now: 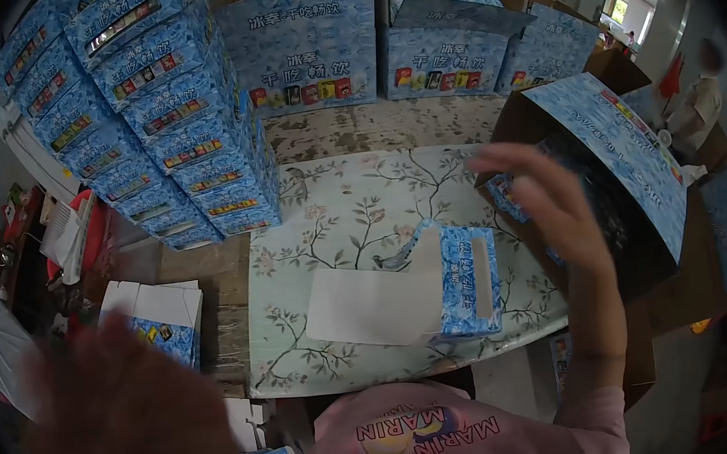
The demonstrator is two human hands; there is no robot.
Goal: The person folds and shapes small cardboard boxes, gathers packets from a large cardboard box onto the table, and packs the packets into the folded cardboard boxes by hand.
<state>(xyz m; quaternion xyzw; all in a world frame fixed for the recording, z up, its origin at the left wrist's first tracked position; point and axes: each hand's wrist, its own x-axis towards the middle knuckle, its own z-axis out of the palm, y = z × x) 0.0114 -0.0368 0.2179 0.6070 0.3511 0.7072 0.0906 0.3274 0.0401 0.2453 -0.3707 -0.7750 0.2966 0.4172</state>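
Note:
A blue ice-patterned carton (457,292) with a cut-out window lies on the flowered tablecloth. Its long white flap (372,306) is spread out to the left. My right hand (551,203) is raised in front of the large open cardboard box at the right, fingers stretched out and apart, holding nothing. Low on the left, close to the camera, my left hand (127,420) is smeared by motion, so its fingers cannot be made out. Nearest to it is a pile of flat white and blue cartons (156,315), partly covered by the hand.
Tall stacks of printed blue boxes (152,107) stand at the back left. Several larger printed boxes (300,47) line the far edge. The big open cardboard box (610,170) takes up the right side. A person (698,103) is in the right background.

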